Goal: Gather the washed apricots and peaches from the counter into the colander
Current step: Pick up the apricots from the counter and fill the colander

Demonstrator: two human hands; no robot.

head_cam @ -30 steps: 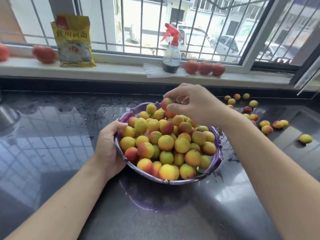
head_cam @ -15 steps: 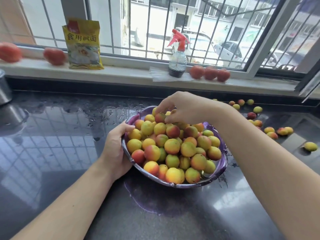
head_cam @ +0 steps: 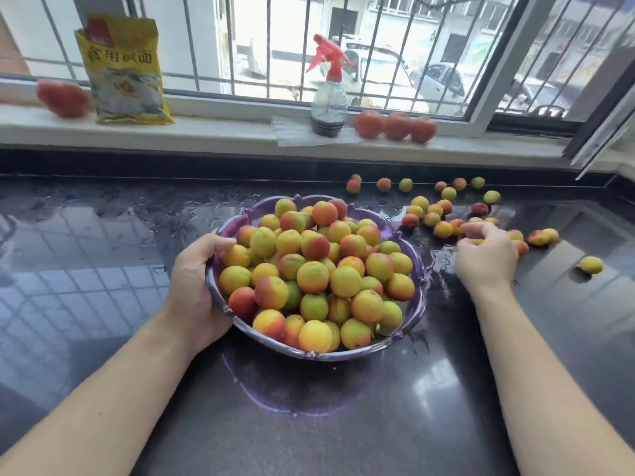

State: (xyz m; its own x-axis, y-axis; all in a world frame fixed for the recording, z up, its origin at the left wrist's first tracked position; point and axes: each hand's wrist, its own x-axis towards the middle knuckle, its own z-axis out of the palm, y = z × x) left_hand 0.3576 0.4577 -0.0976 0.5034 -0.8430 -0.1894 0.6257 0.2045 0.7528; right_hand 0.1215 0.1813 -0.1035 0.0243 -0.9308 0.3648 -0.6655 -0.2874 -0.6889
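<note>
A purple colander stands mid-counter, heaped with yellow, orange and red apricots and peaches. My left hand grips its left rim, thumb over the edge. My right hand rests on the wet counter to the colander's right, fingers curled over loose fruit; a bit of yellow shows under the fingers. Several loose fruits lie scattered on the counter behind and beside that hand. A single yellow one lies apart at the far right.
The dark glossy counter is wet around the colander. On the windowsill stand a yellow bag, a red-topped spray bottle and several tomatoes. An open window frame juts in at the right.
My right hand left the top of the fruit pile, where it set a fruit down, and moved right to the loose fruits on the counter. My left hand stayed on the rim.
</note>
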